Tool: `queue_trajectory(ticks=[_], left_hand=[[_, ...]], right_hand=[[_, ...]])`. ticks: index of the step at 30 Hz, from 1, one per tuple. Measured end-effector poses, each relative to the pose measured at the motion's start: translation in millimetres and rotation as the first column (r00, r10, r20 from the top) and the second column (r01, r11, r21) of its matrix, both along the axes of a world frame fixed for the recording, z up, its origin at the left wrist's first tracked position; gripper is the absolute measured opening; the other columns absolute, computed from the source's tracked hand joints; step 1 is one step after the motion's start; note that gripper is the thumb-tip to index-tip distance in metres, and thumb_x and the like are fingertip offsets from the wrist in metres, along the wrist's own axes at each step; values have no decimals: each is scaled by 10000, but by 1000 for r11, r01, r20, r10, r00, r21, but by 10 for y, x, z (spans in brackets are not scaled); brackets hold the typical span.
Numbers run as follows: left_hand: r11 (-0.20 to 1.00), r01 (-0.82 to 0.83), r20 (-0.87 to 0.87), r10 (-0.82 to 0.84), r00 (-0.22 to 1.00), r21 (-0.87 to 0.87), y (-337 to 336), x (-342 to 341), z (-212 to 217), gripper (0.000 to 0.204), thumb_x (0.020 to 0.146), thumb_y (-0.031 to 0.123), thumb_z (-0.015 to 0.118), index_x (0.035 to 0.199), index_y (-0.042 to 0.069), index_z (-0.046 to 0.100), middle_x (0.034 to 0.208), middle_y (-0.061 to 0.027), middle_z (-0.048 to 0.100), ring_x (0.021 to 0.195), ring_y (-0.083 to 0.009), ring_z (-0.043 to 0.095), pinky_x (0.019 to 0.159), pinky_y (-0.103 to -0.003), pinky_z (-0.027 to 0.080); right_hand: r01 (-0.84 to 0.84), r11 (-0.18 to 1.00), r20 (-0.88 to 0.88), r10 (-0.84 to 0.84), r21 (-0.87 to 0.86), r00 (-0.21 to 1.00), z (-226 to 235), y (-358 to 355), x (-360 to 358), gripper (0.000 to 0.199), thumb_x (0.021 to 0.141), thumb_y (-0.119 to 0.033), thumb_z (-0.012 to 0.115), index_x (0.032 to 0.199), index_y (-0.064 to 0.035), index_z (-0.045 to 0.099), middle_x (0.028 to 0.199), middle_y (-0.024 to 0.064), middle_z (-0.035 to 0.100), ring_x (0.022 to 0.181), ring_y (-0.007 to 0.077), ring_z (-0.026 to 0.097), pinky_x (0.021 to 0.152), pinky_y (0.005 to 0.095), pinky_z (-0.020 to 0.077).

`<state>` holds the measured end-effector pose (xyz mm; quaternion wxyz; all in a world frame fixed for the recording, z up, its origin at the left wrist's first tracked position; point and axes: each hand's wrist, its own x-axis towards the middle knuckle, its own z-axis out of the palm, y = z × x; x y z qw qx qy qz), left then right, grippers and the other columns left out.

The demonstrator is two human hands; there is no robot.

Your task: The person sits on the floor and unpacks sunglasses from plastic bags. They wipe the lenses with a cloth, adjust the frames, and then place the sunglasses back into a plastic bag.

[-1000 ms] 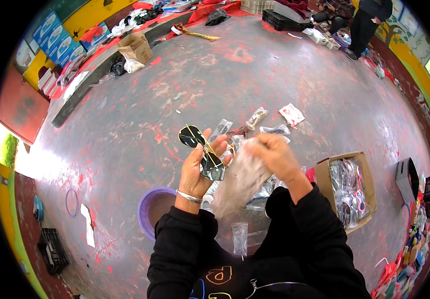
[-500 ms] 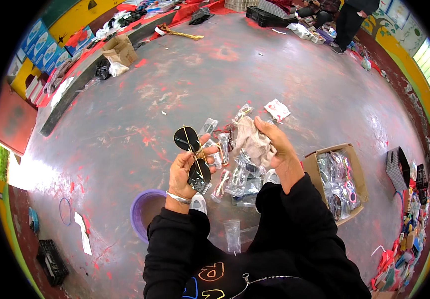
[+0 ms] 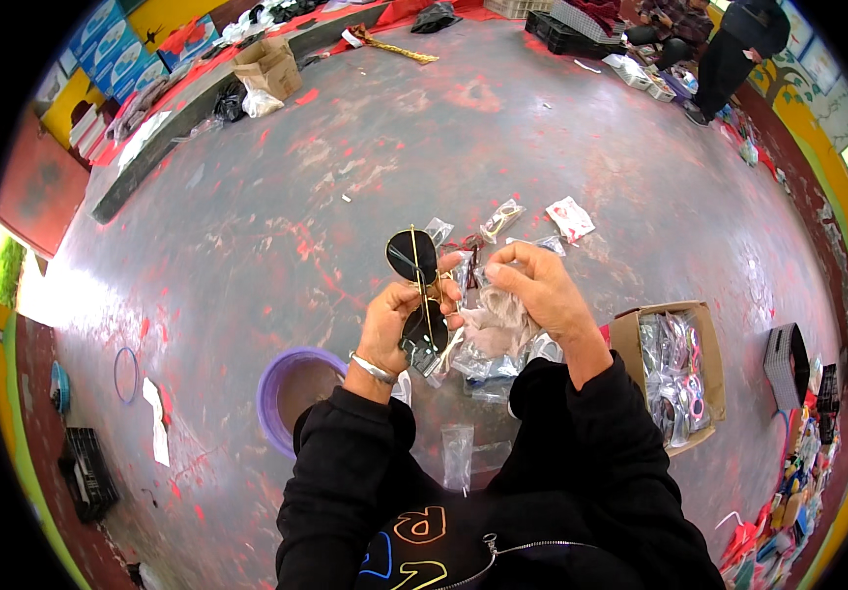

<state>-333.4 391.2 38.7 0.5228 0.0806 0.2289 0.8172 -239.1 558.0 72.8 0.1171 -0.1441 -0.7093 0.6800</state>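
My left hand [image 3: 387, 326] is closed around a pair of gold-framed sunglasses [image 3: 411, 254] with dark lenses. The sunglasses stand on end, one lens above the other, and a small clear tag hangs at the lower lens. A crumpled beige cloth [image 3: 498, 326] hangs from my right hand [image 3: 546, 297], whose thumb and fingers pinch it close to the sunglasses. Whether the cloth touches them I cannot tell. Below both hands, glasses in clear plastic bags [image 3: 491, 382] lie in a pile on the floor, partly hidden by the cloth.
To the right stands an open cardboard box [image 3: 624, 339] full of bagged glasses. A purple basin [image 3: 268, 413] sits left of my legs. An empty-looking clear bag [image 3: 457, 457] lies between my legs. Beyond, a standing person [image 3: 729, 74] is at the far right, near crates and baskets.
My hands have come closer together. The cloth, earlier raised against my right palm, now hangs lower beneath the fingers. The whole view has shifted slightly.
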Motion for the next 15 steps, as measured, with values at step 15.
queue_trajectory(ticks=[15], left_hand=[[777,-533,-822,34,569,-336,426,342,-495,186,753,70,482,902,-15,553,710,-162,572,651,-263,565,593,-350,433]], right_hand=[[-146,913,280,37,381,959,-97,-197,-80,183,720,-140,617,673,36,600,581,2,524,548,58,450,503,227,358]])
